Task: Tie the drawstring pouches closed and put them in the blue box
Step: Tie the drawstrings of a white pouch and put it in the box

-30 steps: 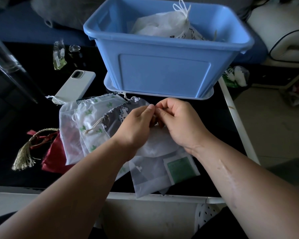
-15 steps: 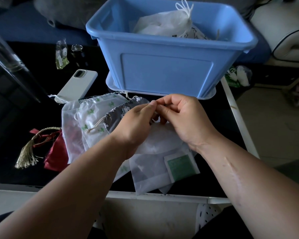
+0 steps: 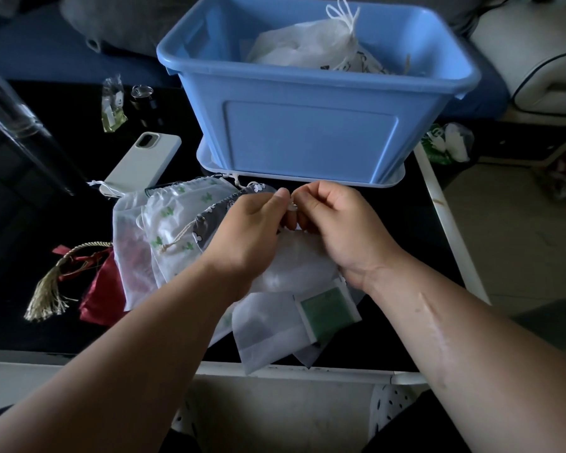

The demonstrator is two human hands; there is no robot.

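The tying step is in hand: both hands meet just in front of the blue box (image 3: pixel 311 138), over a white translucent pouch (image 3: pixel 294 266) that lies on the black tabletop (image 3: pixel 30 223) atop a loose heap of others. The left hand (image 3: pixel 249 237) has its grip pressed together on the white drawstring (image 3: pixel 293 206), thumb against forefinger. The right hand (image 3: pixel 337 230) pinches the same cord from the other side, fingers curled. I cannot tell whether a knot has formed between them, since the fingers hide it. A tied white pouch (image 3: pixel 307 44) already sits in the box, its cord loops standing up. Next, I judge, the cord wants drawing snug into a knot, then the pouch lifting over the box's near wall, close behind the hands. To the left wait a clover-print pouch (image 3: pixel 177 220), a grey patterned pouch (image 3: pixel 209 220) and a red pouch (image 3: pixel 102 289) with a tassel. A pale phone (image 3: pixel 144 161) lies camera-side up and shows no brand. The green label (image 3: pixel 324 312) on a frosted pouch nearer the front edge is too blurred to read, and I can make out no other writing.
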